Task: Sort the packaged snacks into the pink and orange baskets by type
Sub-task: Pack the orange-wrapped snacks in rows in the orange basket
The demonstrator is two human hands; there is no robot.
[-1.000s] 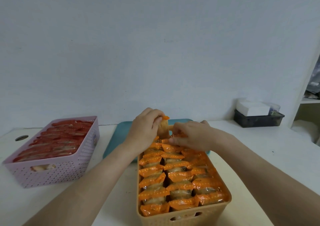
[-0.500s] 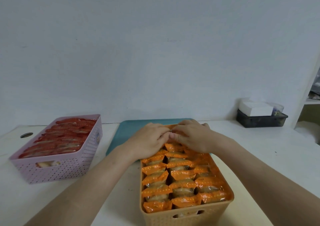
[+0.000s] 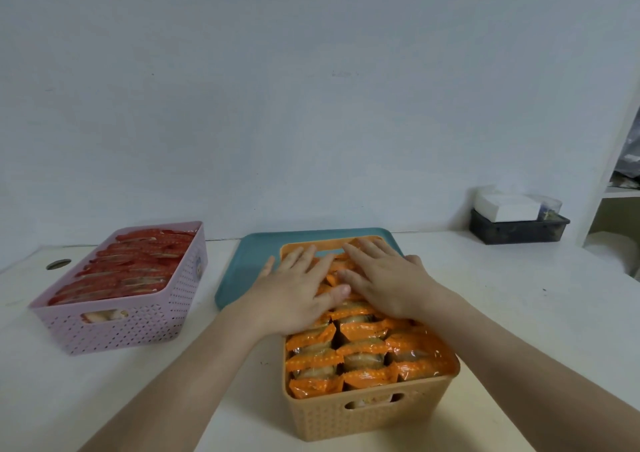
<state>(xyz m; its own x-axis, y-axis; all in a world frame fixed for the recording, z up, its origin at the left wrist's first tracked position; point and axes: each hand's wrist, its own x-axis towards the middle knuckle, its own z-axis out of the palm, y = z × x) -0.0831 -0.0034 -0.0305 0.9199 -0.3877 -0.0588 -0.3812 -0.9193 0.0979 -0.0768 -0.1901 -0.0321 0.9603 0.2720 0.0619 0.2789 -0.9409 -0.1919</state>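
Orange-wrapped snacks (image 3: 363,347) stood packed in rows in the orange basket (image 3: 367,413). The left hand (image 3: 294,292) and right hand (image 3: 388,278) lay flat on them, fingers spread, gripping nothing and hiding the far rows. The red snacks (image 3: 128,268) filled the pink basket (image 3: 131,327) at left.

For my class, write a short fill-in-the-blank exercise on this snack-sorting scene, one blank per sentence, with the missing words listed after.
1. Both hands, the left hand and the right hand, lie flat on the snacks in the ______ basket.
2. The red-wrapped snacks fill the ______ basket.
3. The teal tray lies partly under the orange basket and holds ______ snacks.
4. The orange-wrapped snacks stand in ______ rows.

Missing words: orange; pink; no; three
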